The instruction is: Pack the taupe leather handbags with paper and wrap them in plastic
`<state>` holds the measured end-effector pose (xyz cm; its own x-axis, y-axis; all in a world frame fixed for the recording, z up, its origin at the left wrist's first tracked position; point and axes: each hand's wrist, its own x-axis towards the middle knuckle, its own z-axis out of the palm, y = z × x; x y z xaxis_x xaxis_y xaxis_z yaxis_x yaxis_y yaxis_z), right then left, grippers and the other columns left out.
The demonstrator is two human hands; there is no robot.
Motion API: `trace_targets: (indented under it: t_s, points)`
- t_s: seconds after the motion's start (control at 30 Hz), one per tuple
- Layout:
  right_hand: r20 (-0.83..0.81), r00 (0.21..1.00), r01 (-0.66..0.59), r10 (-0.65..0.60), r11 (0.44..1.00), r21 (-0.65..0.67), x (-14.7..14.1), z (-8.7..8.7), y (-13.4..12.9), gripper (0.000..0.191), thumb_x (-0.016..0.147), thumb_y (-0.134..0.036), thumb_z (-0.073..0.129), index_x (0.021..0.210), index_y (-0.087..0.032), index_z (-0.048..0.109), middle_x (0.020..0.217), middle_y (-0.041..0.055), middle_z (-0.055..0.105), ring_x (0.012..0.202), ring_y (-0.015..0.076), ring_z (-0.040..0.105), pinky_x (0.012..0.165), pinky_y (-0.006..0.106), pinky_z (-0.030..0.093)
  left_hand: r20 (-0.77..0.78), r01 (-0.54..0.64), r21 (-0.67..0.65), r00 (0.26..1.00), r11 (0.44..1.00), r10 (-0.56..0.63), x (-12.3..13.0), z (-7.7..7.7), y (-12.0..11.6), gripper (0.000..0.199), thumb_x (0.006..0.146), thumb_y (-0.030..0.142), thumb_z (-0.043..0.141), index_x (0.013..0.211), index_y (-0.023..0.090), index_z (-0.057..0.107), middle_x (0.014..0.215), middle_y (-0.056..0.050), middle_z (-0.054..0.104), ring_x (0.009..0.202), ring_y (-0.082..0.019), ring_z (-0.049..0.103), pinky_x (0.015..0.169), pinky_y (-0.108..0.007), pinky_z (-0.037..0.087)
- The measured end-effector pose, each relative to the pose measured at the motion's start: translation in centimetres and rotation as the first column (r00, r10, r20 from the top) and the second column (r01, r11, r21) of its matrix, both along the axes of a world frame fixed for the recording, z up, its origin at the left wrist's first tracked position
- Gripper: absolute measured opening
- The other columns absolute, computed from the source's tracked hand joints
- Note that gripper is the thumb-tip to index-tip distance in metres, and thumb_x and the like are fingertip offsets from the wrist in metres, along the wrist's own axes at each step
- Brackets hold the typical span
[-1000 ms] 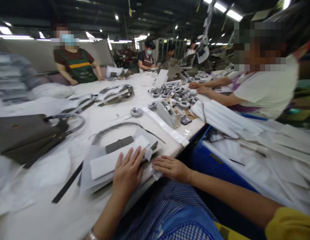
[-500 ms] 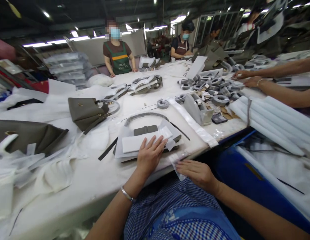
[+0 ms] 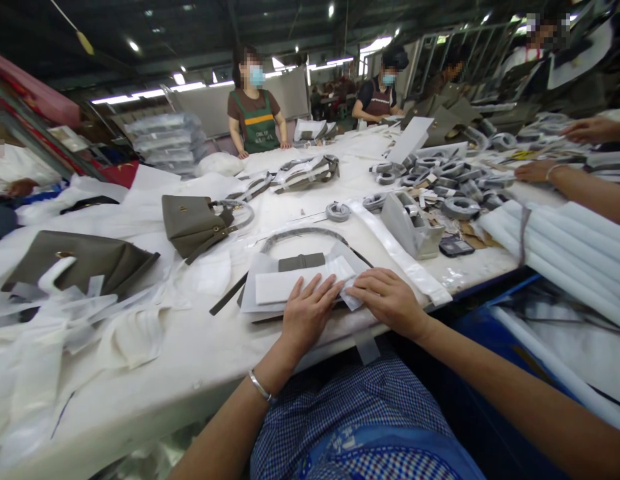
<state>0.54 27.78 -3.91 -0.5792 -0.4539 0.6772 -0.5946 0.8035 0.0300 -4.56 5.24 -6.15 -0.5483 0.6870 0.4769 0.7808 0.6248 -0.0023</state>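
On the desk (image 3: 200,363), the white foam strip (image 3: 273,288) lies under the left hand's (image 3: 311,311) flat, slightly spread fingers; even pressure should steady it. Right hand's (image 3: 390,301) fingers bunch beside its right end, grip unclear.

Overhead tube lights (image 3: 113,99) glare white against a dim ceiling (image 3: 200,27). The pale counter (image 3: 200,353) is softly lit, with deep shadow below its right side. Wide-angle stretching and blur mark the outer edges.
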Motion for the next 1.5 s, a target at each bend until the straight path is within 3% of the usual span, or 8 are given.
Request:
trace_targets:
  t_s: [0.13, 0.43, 0.57, 0.7, 0.97, 1.2, 1.3, 1.5]
  points:
    - [-0.046, 0.998, -0.040, 0.039, 0.999, -0.025, 0.7, 0.1, -0.7, 0.022, 0.092, -0.013, 0.056, 0.103, -0.024, 0.071, 0.084, 0.0014, 0.072, 0.088, 0.0182, 0.062, 0.079, 0.034, 0.046, 0.043, -0.004, 0.013, 0.999, 1.000, 0.003, 0.0, -0.2, 0.0, 0.054, 0.099, 0.028, 0.051, 0.149, 0.031, 0.031, 0.148, 0.002, 0.045, 0.140, -0.019, 0.038, 0.118, -0.050, 0.030]
    - [-0.050, 0.999, -0.012, 0.010, 0.999, -0.038, 1.3, -3.1, -0.5, 0.029, 0.090, -0.010, 0.057, 0.114, -0.023, 0.068, 0.090, 0.0017, 0.073, 0.092, 0.0193, 0.061, 0.082, 0.033, 0.046, 0.137, 0.000, 0.035, 0.991, 0.999, -0.004, 0.2, 0.8, 0.0, 0.055, 0.094, 0.025, 0.057, 0.146, 0.032, 0.038, 0.148, 0.003, 0.046, 0.139, -0.020, 0.039, 0.119, -0.050, 0.029]
    - [-0.080, 0.997, -0.012, 0.008, 0.998, -0.062, 0.8, -4.2, -0.4, 0.029, 0.092, -0.013, 0.057, 0.117, -0.024, 0.068, 0.089, 0.0023, 0.073, 0.090, 0.0182, 0.061, 0.081, 0.033, 0.045, 0.199, -0.007, 0.050, 0.980, 0.999, -0.003, 0.8, 1.9, 0.4, 0.053, 0.093, 0.040, 0.059, 0.143, 0.032, 0.043, 0.148, 0.002, 0.047, 0.138, -0.023, 0.041, 0.119, -0.051, 0.027]
    - [-0.093, 0.996, -0.007, 0.001, 0.998, -0.062, 0.7, -4.5, -0.6, 0.027, 0.092, -0.015, 0.061, 0.116, -0.023, 0.068, 0.091, 0.0028, 0.074, 0.089, 0.0187, 0.062, 0.079, 0.034, 0.045, 0.137, -0.102, 0.118, 0.987, 0.988, 0.086, 1.1, 1.2, 1.5, 0.046, 0.096, 0.051, 0.052, 0.137, 0.032, 0.050, 0.141, 0.001, 0.053, 0.134, -0.023, 0.047, 0.119, -0.052, 0.025]
    - [0.101, 0.990, -0.083, 0.093, 0.991, -0.103, 4.0, -5.8, 1.7, 0.039, 0.094, -0.007, 0.051, 0.130, -0.020, 0.060, 0.117, 0.0060, 0.071, 0.113, 0.0186, 0.062, 0.101, 0.039, 0.049, -0.006, -0.122, 0.159, 0.992, 0.980, 0.125, 0.6, -0.9, 2.1, 0.039, 0.097, 0.036, 0.055, 0.136, 0.034, 0.052, 0.138, 0.005, 0.056, 0.131, -0.023, 0.050, 0.118, -0.051, 0.026]
    - [0.211, 0.968, -0.153, 0.139, 0.987, 0.053, 6.2, -8.5, 2.0, 0.053, 0.096, -0.022, 0.056, 0.147, -0.016, 0.042, 0.146, 0.0125, 0.050, 0.143, 0.0256, 0.037, 0.118, 0.051, 0.034, 0.003, -0.109, 0.152, 0.994, 0.982, 0.109, 0.6, -0.7, 1.8, 0.043, 0.095, 0.036, 0.059, 0.138, 0.035, 0.050, 0.140, 0.004, 0.054, 0.132, -0.022, 0.049, 0.117, -0.049, 0.028]
    - [0.164, 0.974, -0.156, 0.157, 0.988, -0.018, 5.3, -8.7, 1.0, 0.051, 0.096, -0.008, 0.047, 0.146, -0.019, 0.044, 0.142, 0.0104, 0.055, 0.140, 0.0223, 0.042, 0.116, 0.048, 0.040, -0.005, -0.108, 0.150, 0.994, 0.983, 0.110, 0.5, -0.6, 1.8, 0.045, 0.094, 0.038, 0.060, 0.138, 0.034, 0.050, 0.139, 0.003, 0.055, 0.131, -0.022, 0.049, 0.117, -0.049, 0.028]
    - [0.090, 0.975, -0.179, 0.201, 0.961, -0.212, 4.4, -7.1, -0.2, 0.042, 0.095, -0.006, 0.043, 0.130, -0.021, 0.061, 0.118, 0.0076, 0.072, 0.115, 0.0187, 0.065, 0.102, 0.040, 0.055, -0.045, -0.120, 0.158, 0.991, 0.980, 0.129, 0.7, -0.8, 1.9, 0.043, 0.094, 0.038, 0.060, 0.136, 0.034, 0.051, 0.138, 0.003, 0.057, 0.131, -0.022, 0.050, 0.117, -0.047, 0.030]
